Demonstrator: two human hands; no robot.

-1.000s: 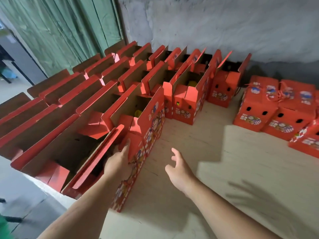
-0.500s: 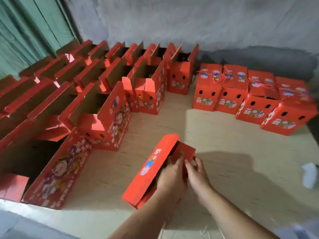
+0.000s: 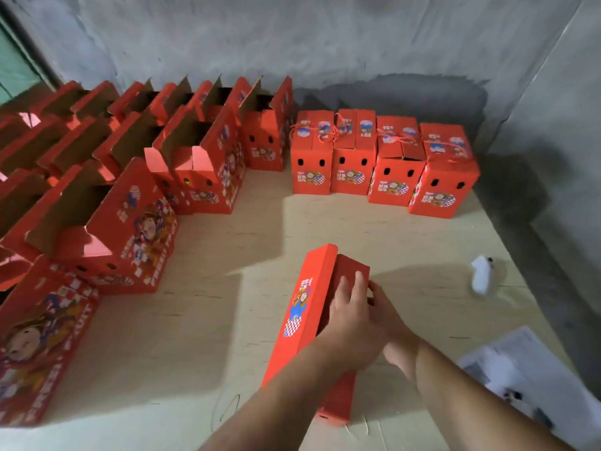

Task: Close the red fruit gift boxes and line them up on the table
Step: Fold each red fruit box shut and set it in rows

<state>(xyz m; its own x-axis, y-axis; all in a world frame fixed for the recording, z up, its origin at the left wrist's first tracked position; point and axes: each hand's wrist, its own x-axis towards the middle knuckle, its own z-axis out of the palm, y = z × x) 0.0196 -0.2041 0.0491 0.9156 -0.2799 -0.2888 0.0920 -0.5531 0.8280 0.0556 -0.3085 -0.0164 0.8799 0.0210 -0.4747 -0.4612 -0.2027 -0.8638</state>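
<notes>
My packing room: red fruit gift boxes (image 3: 351, 164) in rows on a plywood table (image 3: 227, 320), bare concrete wall (image 3: 292, 37) behind.

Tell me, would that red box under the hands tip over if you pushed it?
Probably, somewhat: the box being closed looks tall and narrow. It seems to be thin cardboard, so its flaps likely bend easily. The left hand pressing on top should steady it.

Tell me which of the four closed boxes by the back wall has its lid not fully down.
The third from the left: its top flaps sit raised and uneven with a dark gap beneath; the other three lids lie flat.
</notes>
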